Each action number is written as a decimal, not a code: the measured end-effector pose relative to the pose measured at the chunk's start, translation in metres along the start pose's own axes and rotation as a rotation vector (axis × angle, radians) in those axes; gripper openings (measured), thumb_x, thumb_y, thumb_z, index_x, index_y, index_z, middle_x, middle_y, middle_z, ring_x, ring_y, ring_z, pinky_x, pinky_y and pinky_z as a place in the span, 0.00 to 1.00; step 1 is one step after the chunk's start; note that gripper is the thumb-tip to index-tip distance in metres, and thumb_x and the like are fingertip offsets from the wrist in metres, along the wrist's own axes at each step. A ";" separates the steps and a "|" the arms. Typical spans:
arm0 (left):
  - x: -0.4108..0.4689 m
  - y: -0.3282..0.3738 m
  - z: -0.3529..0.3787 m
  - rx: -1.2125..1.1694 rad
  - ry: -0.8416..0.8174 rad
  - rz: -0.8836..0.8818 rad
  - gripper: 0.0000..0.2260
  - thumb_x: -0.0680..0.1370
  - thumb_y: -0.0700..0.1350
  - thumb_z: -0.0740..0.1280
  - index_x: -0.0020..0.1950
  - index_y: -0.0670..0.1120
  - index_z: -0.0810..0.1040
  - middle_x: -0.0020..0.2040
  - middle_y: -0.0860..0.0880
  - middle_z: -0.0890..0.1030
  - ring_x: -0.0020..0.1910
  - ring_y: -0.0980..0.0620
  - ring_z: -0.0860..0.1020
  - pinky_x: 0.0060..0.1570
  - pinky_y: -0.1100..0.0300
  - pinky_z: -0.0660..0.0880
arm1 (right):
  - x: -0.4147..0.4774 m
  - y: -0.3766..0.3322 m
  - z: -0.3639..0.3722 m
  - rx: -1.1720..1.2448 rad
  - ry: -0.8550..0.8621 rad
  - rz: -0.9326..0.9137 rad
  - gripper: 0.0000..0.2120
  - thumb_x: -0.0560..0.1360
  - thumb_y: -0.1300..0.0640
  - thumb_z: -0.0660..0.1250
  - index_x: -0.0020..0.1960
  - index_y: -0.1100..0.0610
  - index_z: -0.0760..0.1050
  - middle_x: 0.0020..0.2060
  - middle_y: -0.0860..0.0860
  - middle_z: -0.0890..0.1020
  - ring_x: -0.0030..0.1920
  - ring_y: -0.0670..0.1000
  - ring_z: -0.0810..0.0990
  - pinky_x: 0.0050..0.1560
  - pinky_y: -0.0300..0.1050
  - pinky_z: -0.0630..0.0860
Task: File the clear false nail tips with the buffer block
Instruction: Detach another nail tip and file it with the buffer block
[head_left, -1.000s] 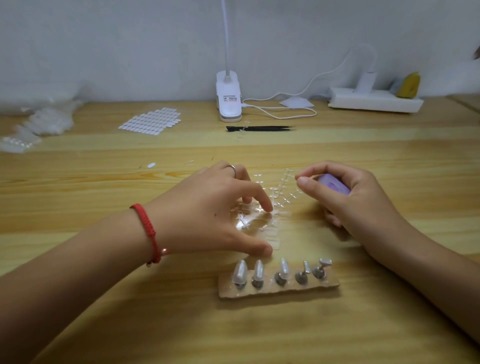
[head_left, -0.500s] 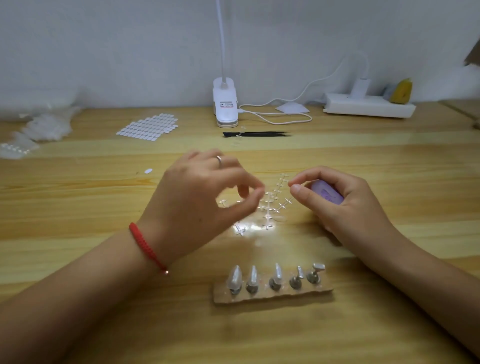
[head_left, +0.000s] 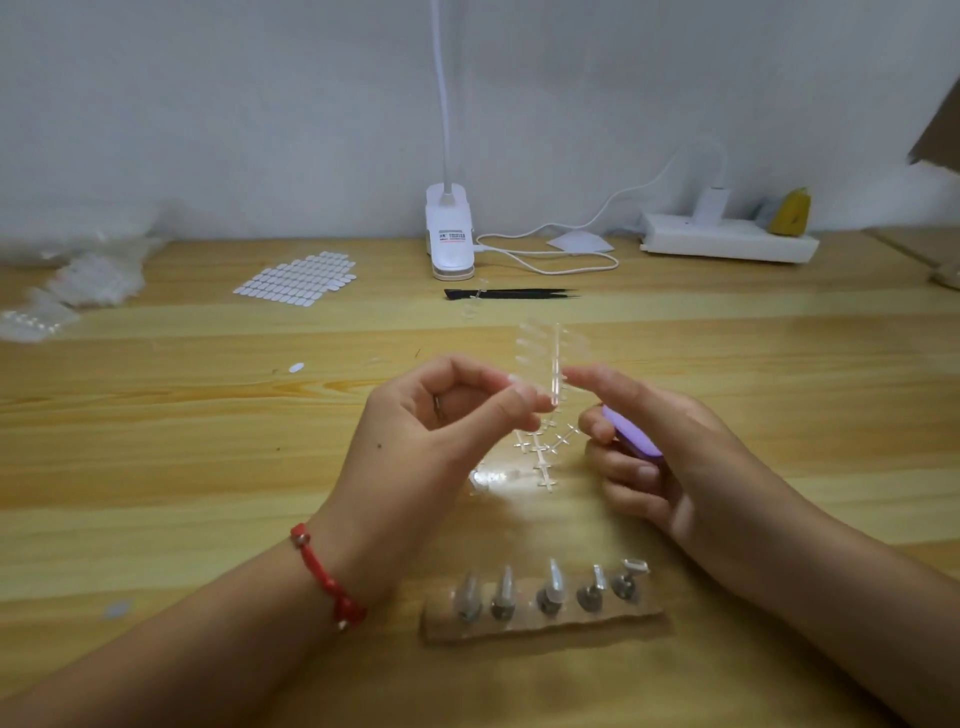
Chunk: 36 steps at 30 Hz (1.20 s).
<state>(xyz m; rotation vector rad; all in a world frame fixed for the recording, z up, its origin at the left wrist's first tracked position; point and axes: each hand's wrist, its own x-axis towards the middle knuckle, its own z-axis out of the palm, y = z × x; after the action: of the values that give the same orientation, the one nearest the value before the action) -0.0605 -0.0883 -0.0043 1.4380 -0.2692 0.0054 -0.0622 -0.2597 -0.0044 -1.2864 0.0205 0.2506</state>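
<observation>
The clear false nail tips (head_left: 556, 358) stand pinched in the left hand (head_left: 431, 441) above the tabletop (head_left: 208, 467), probably to present one edge, while the right hand (head_left: 670, 467) curls around the buffer block (head_left: 631, 434).

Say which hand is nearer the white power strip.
Right. The right hand, holding the buffer block, lies before the power strip and to its left; the left hand, pinching the nail tip strip, lies farther left.
</observation>
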 end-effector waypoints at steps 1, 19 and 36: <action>-0.001 -0.001 0.000 0.009 -0.038 -0.031 0.07 0.67 0.45 0.72 0.40 0.43 0.79 0.40 0.46 0.85 0.35 0.57 0.82 0.35 0.71 0.73 | -0.001 0.000 0.000 -0.002 -0.020 -0.015 0.19 0.62 0.47 0.73 0.50 0.55 0.82 0.29 0.47 0.68 0.23 0.43 0.58 0.18 0.33 0.57; 0.007 0.000 -0.017 0.237 -0.152 -0.095 0.06 0.71 0.46 0.73 0.42 0.44 0.82 0.37 0.52 0.84 0.34 0.61 0.79 0.33 0.72 0.72 | -0.003 0.000 -0.001 -0.354 0.120 -0.275 0.16 0.63 0.44 0.75 0.44 0.54 0.84 0.27 0.48 0.69 0.24 0.43 0.63 0.21 0.33 0.62; 0.015 0.005 -0.022 0.224 -0.146 -0.069 0.17 0.64 0.56 0.72 0.46 0.48 0.83 0.37 0.50 0.83 0.36 0.58 0.79 0.36 0.68 0.75 | 0.000 -0.003 -0.003 -0.502 -0.036 -0.143 0.11 0.62 0.46 0.74 0.35 0.53 0.82 0.24 0.44 0.72 0.23 0.41 0.68 0.25 0.29 0.63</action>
<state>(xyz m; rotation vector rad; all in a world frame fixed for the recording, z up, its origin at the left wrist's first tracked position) -0.0431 -0.0687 0.0008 1.6729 -0.3473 -0.1297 -0.0616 -0.2635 -0.0020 -1.7735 -0.1745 0.1590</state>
